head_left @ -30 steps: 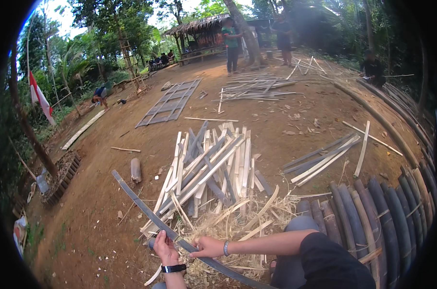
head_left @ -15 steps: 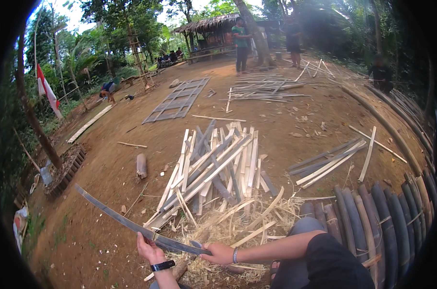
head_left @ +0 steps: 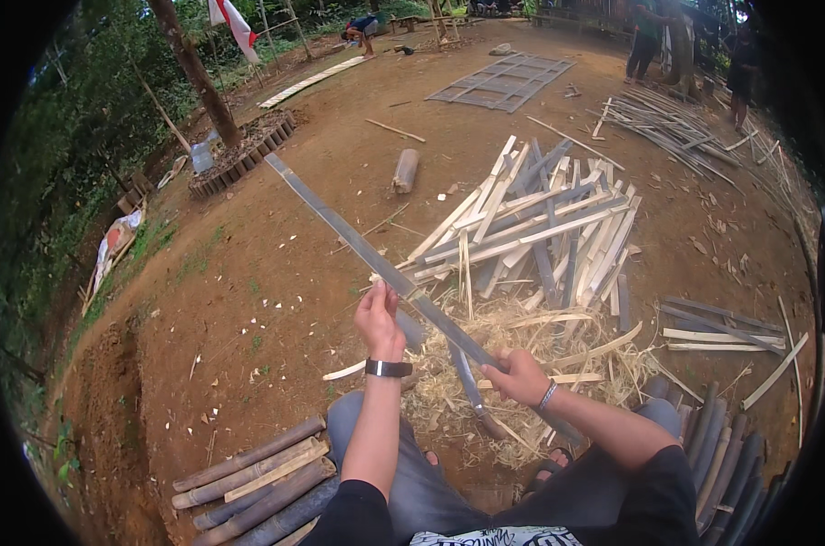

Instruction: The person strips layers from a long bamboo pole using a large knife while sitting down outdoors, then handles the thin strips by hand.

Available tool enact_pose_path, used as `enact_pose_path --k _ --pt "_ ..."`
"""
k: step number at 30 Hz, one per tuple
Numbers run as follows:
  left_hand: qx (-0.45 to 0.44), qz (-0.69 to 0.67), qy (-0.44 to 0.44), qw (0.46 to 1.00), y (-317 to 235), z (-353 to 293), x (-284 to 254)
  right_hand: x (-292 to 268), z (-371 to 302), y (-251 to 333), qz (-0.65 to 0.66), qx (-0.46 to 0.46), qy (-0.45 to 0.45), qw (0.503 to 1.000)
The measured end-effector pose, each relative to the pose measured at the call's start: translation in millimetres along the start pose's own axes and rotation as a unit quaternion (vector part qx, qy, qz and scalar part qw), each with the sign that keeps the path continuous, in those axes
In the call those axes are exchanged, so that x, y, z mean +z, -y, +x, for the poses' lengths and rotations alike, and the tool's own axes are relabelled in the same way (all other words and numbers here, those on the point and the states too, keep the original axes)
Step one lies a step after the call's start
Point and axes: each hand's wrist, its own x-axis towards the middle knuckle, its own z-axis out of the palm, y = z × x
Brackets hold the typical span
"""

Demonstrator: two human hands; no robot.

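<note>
A long, dark bamboo strip [head_left: 442,321] slants above the brown earth ground [head_left: 267,364], held in front of a seated person. Its far end points to the upper left, toward the ground's planted edge, where short stakes ring a tree bed [head_left: 241,170]. Its near end runs down between the person's knees. To the strip's left, the ground stretches away with scattered pale chips; its left edge drops toward greenery. To the right, room is tighter: a heap of split strips [head_left: 531,238] sits just beyond, with curly shavings [head_left: 440,391] below it.

The right hand [head_left: 522,378] is closed around the strip, thumb on top. The left hand [head_left: 379,318], wearing a black wristband, is half curled, palm turned up, its fingertips at the strip's edge; how firmly it grips cannot be told.

Bamboo poles lie at the lower left [head_left: 249,482] and lower right [head_left: 717,437], both cut off by the round dark border. Farther off are a short bamboo log [head_left: 406,171] and a lattice frame [head_left: 503,80]. A narrow, dark piece [head_left: 467,382] under the strip is partly covered and hard to identify. People at the top right are shadowed and cropped.
</note>
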Motion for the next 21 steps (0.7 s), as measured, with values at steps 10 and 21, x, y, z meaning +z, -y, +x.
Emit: enact_pose_path --k 10,21 --pt "-0.066 0.045 0.138 0.987 1.0 -5.7 13.1 -14.0 8.4 -0.4 0.000 0.016 -0.021 1.000" --pt "-0.123 0.076 0.152 0.978 35.4 12.1 5.8 -19.0 21.6 -22.0 -0.080 -0.059 -0.056 0.993"
